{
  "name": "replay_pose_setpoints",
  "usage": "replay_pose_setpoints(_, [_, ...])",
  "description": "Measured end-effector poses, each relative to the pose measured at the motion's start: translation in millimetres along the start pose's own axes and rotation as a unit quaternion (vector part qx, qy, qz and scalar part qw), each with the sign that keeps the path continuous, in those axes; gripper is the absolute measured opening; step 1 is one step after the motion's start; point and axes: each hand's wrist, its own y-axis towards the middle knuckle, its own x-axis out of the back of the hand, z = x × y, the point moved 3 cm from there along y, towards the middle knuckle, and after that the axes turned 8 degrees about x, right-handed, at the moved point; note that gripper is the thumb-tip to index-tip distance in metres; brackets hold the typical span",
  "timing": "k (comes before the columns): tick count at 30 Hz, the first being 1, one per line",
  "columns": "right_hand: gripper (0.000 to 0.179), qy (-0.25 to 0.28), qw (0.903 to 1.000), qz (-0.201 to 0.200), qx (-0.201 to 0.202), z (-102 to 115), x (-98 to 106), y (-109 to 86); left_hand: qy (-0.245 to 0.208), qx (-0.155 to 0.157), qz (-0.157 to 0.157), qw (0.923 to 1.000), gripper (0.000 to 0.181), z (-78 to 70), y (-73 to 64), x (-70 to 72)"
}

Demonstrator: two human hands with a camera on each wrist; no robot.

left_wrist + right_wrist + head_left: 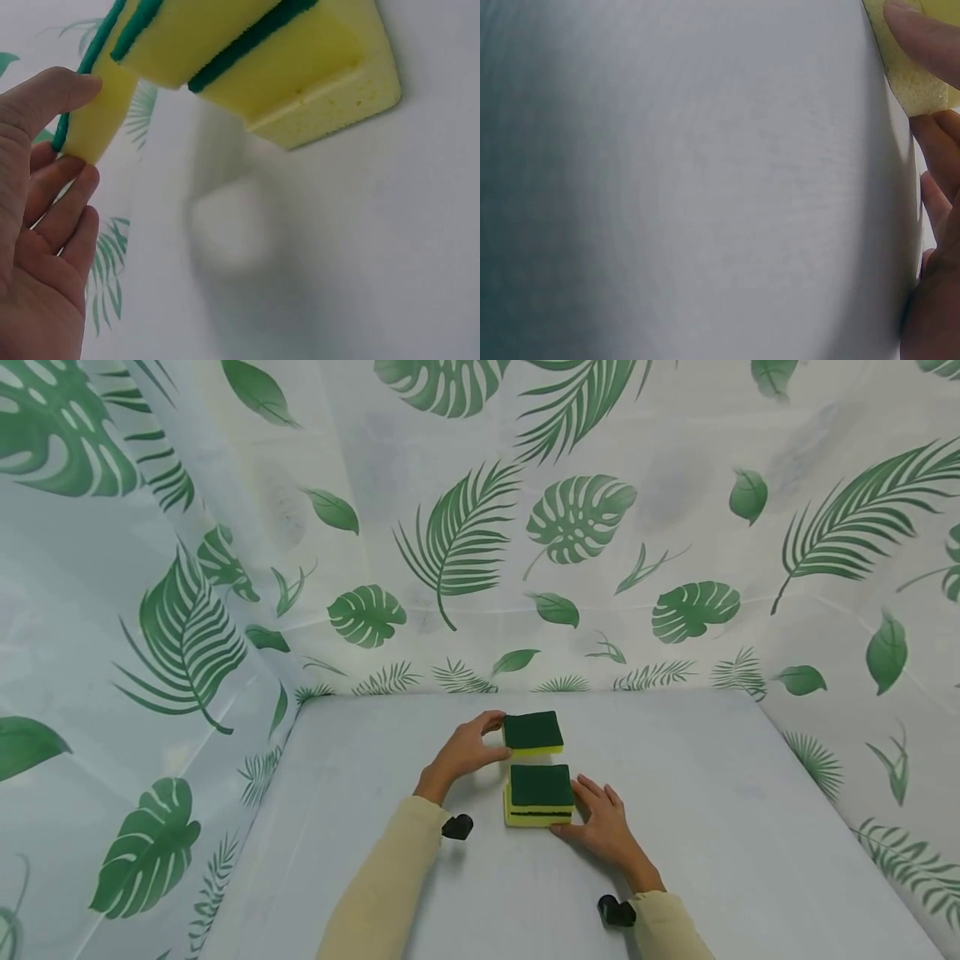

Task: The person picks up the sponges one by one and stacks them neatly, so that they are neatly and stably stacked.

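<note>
My left hand pinches a green-and-yellow scouring sponge by its left side, thumb in front and fingers behind. In the left wrist view that sponge is apart from the stack, its scouring pad along one edge. Nearer me, a stack of sponges sits on the table, dark green scouring side up, with another green layer lower down. At its bottom is a paler yellow sponge. My right hand grips the stack low on its right side; in the right wrist view the thumb presses the pale sponge.
A white-covered table lies under the sponges. A white curtain with green leaf prints hangs behind it and along both sides. Each wrist carries a small black device.
</note>
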Motion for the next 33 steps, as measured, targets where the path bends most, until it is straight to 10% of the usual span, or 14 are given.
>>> replay_pose_setpoints(33, [0.084, 0.000, 0.9998, -0.011, 0.018, 1, 1, -1.9, 0.049, -0.034, 0.022, 0.9980, 0.076, -30.0, -10.6, 9.3])
